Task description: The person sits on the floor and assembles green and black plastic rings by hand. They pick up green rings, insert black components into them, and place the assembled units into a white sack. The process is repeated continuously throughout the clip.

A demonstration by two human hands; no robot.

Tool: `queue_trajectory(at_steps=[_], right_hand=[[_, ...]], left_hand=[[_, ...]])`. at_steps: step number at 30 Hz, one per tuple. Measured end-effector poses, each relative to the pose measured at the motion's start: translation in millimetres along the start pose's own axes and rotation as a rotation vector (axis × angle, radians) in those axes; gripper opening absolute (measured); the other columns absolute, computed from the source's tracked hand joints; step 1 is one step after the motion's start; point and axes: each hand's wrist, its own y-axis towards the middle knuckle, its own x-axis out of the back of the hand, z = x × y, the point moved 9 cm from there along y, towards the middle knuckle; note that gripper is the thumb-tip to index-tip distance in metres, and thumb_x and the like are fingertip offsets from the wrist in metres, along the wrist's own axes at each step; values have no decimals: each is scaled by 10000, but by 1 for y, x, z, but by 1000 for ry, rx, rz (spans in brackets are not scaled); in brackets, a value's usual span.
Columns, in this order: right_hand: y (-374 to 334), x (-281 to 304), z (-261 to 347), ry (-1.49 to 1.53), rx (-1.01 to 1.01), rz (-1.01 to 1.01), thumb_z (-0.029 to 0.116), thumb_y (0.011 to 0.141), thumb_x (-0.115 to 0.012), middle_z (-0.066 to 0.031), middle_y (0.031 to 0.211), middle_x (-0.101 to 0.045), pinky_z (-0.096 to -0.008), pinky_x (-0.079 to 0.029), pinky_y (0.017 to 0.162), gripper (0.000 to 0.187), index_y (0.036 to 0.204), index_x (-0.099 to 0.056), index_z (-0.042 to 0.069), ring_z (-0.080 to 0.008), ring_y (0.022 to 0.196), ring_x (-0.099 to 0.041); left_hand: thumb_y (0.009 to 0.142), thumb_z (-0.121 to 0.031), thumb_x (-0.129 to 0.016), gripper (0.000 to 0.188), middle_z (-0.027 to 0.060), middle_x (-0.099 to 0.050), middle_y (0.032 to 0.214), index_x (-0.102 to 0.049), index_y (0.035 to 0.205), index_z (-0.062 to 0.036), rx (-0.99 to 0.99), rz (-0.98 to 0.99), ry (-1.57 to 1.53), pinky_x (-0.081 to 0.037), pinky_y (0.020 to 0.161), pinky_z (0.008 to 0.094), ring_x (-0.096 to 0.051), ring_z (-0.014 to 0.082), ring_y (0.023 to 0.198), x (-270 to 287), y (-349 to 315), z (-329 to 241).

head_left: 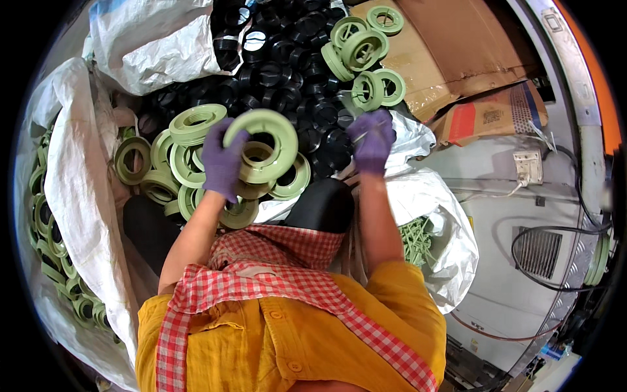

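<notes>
My left hand, in a purple glove, grips a pale green plastic ring by its left side. The ring is tilted up above a heap of similar green rings around my knees. My right hand, also gloved in purple, is raised to the right with its fingers closed. Whatever it may hold is too small and blurred to make out. Black threaded plastic caps lie piled beyond both hands. Several green rings with crosspieces inside rest at the far right of that pile.
A white sack of green rings stands on my left. To my right, a white bag holds thin green plastic pieces. Cardboard lies at the far right, near a socket and black cable.
</notes>
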Motion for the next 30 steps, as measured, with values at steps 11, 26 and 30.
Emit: queue_trajectory(at_steps=[11, 26, 30], right_hand=[[133, 94, -95, -1193, -221, -224, 206, 596, -759, -204, 1070, -607, -363, -453, 886, 655, 1155, -480, 12, -313, 993, -597], [-126, -89, 11, -523, 121, 536, 210, 893, -560, -121, 1167, -552, -323, -462, 823, 497, 1290, -364, -16, -208, 1028, -558], [-132, -110, 30, -251, -155, 631, 363, 947, -433, -173, 1310, -463, -385, -405, 1001, 537, 1326, -357, -10, -264, 1178, -491]], left_hand=[[677, -234, -706, 490, 139, -487, 1261, -581, 1132, -105, -296, 111, 662, -374, 966, 452, -439, 374, 1168, -37, -36, -5], [835, -198, -604, 530, 82, -572, 1105, -422, 1294, -7, 247, 202, -717, -462, 854, 278, -571, 145, 953, -59, -30, -33], [777, -110, -646, 647, 95, -564, 1152, -364, 1351, -10, 272, 472, -666, -456, 895, 282, -565, 145, 1012, -45, -35, -42]])
